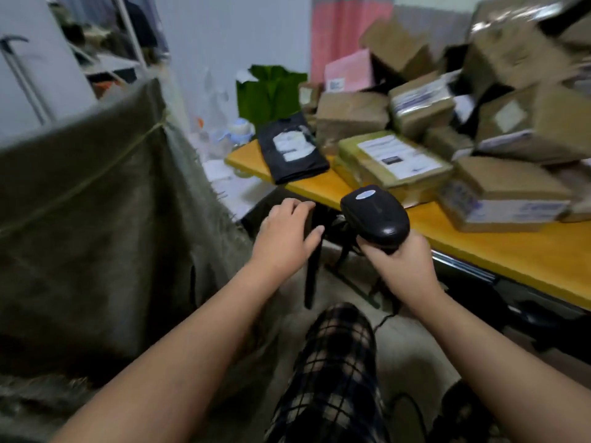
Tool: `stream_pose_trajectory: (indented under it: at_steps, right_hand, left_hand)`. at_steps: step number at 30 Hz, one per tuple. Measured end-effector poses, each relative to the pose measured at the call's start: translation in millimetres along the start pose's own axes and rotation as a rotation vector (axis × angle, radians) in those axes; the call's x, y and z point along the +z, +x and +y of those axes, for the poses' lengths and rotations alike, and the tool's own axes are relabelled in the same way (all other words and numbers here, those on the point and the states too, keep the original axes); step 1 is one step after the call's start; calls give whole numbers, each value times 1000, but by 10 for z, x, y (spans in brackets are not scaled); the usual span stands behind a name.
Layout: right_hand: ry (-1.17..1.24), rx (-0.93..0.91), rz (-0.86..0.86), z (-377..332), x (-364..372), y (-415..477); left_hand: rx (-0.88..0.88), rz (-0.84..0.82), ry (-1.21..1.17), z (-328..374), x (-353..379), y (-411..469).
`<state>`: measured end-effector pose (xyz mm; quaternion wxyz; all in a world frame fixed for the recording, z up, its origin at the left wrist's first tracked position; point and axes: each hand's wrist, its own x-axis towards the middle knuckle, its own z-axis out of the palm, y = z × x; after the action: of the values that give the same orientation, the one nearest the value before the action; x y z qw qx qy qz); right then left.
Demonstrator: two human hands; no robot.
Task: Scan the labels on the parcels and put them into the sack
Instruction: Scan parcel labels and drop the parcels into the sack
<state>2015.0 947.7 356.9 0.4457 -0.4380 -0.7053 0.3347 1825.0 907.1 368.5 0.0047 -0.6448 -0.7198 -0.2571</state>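
Mostly blurred parcels (393, 158); right hand (403, 266) grips scanner (375, 215), left hand (284, 231) spread, empty.

Sack (96, 193): far left, beside the table's left end.
Table (479, 247): right, bearing the parcels.
Flat bag (291, 148): on the table's left end.
Boxes (447, 123): piled right of the bag.
Scanner (375, 215): before the table edge, in the right hand (403, 263).
Left hand (284, 235): between sack and scanner.
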Motion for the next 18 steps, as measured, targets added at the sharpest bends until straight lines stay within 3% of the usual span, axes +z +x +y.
stream_pose_trajectory:
  at_steps: [5,11,18]
  right_hand:
    - [69,3,145,-66,-692,17]
    - [87,56,178,-55,-1036,167]
    - [183,112,205,-18,-1019,175]
  left_hand:
    - [175,44,-108,648,156,392]
    - [370,-86,315,943,398,828]
    - [496,7,395,762,267,766]
